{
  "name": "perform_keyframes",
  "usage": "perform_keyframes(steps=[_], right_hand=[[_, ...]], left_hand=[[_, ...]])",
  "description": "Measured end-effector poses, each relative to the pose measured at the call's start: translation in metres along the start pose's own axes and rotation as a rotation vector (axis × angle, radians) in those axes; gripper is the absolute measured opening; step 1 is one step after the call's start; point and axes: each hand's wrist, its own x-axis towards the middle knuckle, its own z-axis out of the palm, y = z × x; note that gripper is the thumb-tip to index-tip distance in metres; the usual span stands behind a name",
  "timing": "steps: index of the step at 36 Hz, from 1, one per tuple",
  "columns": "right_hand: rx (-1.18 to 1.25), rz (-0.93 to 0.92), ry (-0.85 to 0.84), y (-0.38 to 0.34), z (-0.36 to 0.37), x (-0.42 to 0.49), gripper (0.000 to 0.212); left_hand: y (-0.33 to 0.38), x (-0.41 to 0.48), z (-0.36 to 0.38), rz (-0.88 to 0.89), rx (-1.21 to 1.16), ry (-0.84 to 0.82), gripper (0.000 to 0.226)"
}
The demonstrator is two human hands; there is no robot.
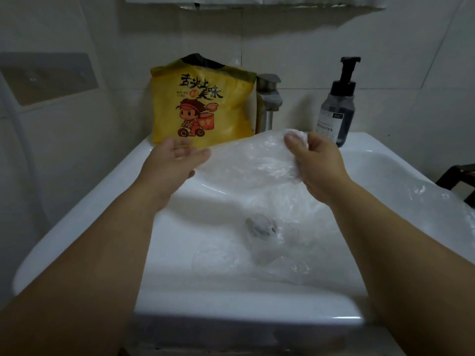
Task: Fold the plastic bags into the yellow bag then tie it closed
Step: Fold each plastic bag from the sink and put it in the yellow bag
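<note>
White tiles back a sink with a tap at its rear. Just left of the tap, the yellow bag stands upright. In front of the tap, the left hand is open, fingers loose at the edge of the clear bag. The right hand pinches its bunched end. The film looks light, limp and slippery, so bunched edges probably give the surest hold

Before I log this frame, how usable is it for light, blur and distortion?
Head view: dim, flat light with darkened corners. Head view: wide-angle bending curves the sink rim and the wall tile lines. Head view: the left hand is motion-blurred, the right hand gripping the clear plastic bag slightly sharper. Head view: the yellow bag print is readable.
</note>
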Motion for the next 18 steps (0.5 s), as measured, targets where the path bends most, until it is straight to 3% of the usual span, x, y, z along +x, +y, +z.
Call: perform_keyframes(steps=[2, 4, 8, 11, 13, 16, 18], right_hand=[[-0.012, -0.008, -0.044, -0.001, -0.003, -0.001, 0.004], [-0.027, -0.016, -0.101, -0.003, -0.003, -0.002, 0.006], [-0.007, -0.006, -0.155, -0.003, 0.002, -0.003, 0.027], [0.011, 0.017, -0.131, 0.000, 0.004, -0.001, 0.035], [0.145, 0.125, -0.132, -0.001, 0.005, 0.002, 0.057], [0.510, 0.236, -0.345, -0.006, 0.006, 0.003, 0.104], [0.574, 0.323, -0.421, -0.005, 0.007, 0.003, 0.132]], left_hand=[[0.003, 0.000, 0.000, 0.027, 0.028, 0.043, 0.062], [0.005, -0.002, 0.000, 0.087, 0.066, 0.037, 0.065], [0.008, -0.013, -0.001, 0.014, 0.281, -0.243, 0.089], [0.008, -0.020, 0.002, -0.113, 0.373, -0.545, 0.055], [0.006, -0.023, 0.007, -0.109, 0.423, -0.621, 0.023], [0.007, -0.022, 0.010, -0.079, 0.347, -0.518, 0.009], [0.009, -0.021, 0.013, -0.084, 0.199, -0.431, 0.006]])
